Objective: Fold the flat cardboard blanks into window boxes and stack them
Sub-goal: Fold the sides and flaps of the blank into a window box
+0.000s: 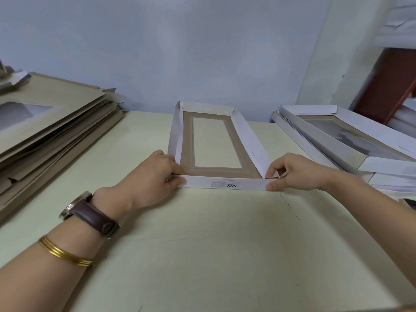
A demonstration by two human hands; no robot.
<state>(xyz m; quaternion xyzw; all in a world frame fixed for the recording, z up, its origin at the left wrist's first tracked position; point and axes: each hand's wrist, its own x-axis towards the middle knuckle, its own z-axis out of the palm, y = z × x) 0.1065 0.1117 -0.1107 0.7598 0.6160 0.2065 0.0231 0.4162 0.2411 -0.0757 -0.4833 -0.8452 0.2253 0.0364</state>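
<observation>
Okay, head view. One half-folded box [245, 136] sits flat in the middle of the table [202, 244], its far end close to the wall [180, 52]. It is thin cardboard, white on the side walls and brown on the inner floor, long and rectangular. One clear rectangular window [216, 143] is cut in the floor, and the table shows through it. The two long walls and the far wall stand up, leaning outward. The near flap [202, 182] is a white strip with small black print.

The left hand [153, 176] has its fingers curled and pinches the near-left corner, with the thumb on the flap. The right hand [297, 172] pinches the near-right corner, with a small tab between thumb and fingers.

The left wrist has one watch [90, 212] with a brown leather strap and a metal case. Behind it are thin gold bangles [65, 253], about three.

At left is one loose stack of flat blanks [51, 122], brown, with many sheets that cannot be counted. At right is one stack of folded boxes [337, 140], white. At least two show; the exact number is unclear.

The table is pale yellow-green, matte, with faint scuffs. The wall is plain and pale blue-white. At far right are a white pillar [337, 52] and a dark red-brown panel [387, 82].
</observation>
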